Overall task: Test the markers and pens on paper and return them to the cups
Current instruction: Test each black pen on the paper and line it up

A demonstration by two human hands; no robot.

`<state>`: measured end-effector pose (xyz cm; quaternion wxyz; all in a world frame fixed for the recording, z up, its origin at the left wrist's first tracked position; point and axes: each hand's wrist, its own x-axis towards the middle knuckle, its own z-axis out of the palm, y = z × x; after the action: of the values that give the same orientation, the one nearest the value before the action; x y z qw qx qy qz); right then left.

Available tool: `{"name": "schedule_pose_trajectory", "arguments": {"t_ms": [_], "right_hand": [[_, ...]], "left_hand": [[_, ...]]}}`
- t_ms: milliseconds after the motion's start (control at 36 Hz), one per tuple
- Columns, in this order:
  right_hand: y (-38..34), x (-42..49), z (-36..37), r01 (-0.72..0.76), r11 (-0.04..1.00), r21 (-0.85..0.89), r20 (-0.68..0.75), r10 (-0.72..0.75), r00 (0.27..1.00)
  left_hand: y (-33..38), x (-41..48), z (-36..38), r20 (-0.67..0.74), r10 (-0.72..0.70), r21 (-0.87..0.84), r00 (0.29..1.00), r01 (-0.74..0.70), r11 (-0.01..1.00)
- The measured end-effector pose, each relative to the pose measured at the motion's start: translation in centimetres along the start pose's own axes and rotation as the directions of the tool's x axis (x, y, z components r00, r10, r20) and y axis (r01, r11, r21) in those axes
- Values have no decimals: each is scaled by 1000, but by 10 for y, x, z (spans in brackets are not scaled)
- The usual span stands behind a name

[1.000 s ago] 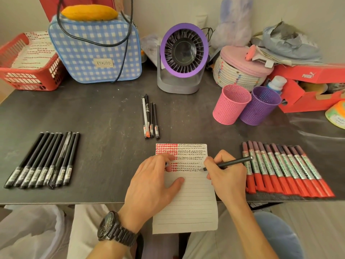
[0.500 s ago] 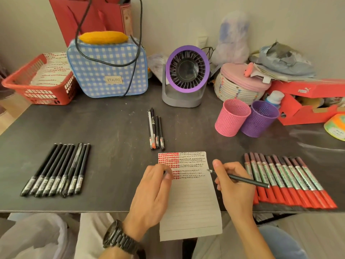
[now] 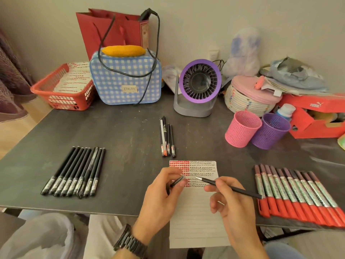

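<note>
Pinching a black cap in the curled fingers of the left hand, the right hand gripping an uncapped pen, nib aimed at the cap and just short of it, both over the paper at the desk edge. Black pens lie in a row well left of the left hand, red markers just right of the right hand, four pens beyond both. Pink cup and purple cup stand side by side, far beyond the right hand.
</note>
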<state>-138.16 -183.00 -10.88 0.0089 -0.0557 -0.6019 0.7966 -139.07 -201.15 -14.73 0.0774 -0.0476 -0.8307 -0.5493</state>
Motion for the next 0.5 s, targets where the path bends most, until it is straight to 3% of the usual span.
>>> {"name": "schedule_pose_trajectory", "arguments": {"t_ms": [500], "right_hand": [[6,-2,9,3,995,-103,16,-1,1000]], "left_hand": [[6,1,-5,-71,169,23,983,-168,986]]}}
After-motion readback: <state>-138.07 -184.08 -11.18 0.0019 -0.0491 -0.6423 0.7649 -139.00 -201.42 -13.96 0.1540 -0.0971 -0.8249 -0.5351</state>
